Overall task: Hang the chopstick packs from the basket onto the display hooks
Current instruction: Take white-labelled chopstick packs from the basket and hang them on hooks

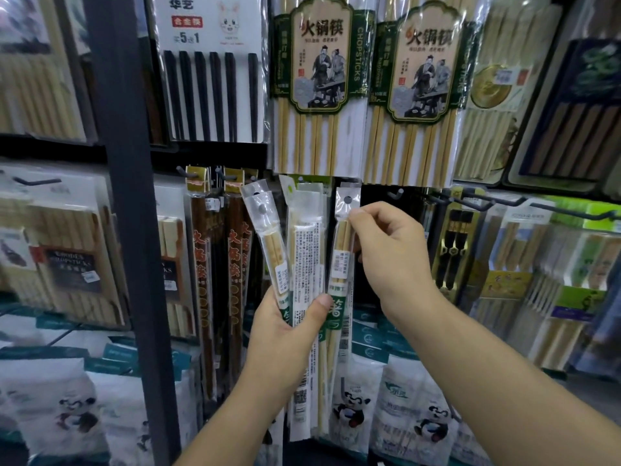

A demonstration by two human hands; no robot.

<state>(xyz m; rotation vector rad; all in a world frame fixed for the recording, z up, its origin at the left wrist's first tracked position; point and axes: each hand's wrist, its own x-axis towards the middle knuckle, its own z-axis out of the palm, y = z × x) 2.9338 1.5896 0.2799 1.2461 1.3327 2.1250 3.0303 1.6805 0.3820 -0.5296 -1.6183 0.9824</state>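
My left hand (285,326) grips a fan of several slim clear chopstick packs (304,250) upright in front of the display wall. My right hand (386,250) pinches the rightmost pack (343,230) near its top, just below its punched hang hole. A bare black display hook (396,195) juts out right of that pack at about the same height. More hooks (484,201) stretch to the right. The basket is out of view.
Long hotpot chopstick packs (316,79) hang above. Dark red packs (201,264) hang at the left beside a black upright post (131,196). Black chopsticks (452,247) and boxed sets (537,264) hang at the right. Panda-printed bags (413,408) lie below.
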